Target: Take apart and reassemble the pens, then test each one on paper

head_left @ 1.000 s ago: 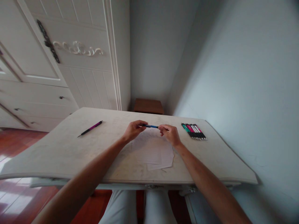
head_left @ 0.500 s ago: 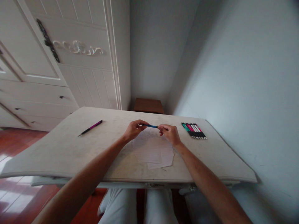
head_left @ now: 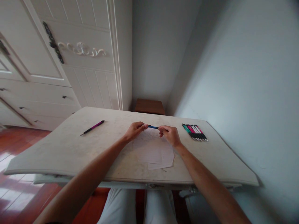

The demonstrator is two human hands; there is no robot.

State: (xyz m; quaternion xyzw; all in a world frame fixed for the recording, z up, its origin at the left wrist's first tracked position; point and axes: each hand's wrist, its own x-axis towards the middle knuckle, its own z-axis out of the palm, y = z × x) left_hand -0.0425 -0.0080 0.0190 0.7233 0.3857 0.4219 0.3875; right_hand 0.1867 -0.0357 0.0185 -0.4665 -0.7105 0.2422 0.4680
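A blue pen (head_left: 153,127) with dark ends is held level between my two hands, just above the sheets of paper. My left hand (head_left: 136,130) pinches one end between thumb and fingers. Curled fingers of my right hand (head_left: 170,134) grip the other end, hiding its tip. Under the hands lie overlapping sheets of lined paper (head_left: 154,151), with faint writing near the top.
On the white table (head_left: 112,140), a purple and black pen (head_left: 92,128) lies at the left. A row of several pens (head_left: 195,132) in green, pink and white sits at the right. A white wardrobe (head_left: 93,62) and a brown wooden stand (head_left: 149,106) are beyond.
The left hand's fingers have shifted slightly on the end of the pen, with the forefinger drawn in. The right hand keeps its grip. The whole view has moved a little.
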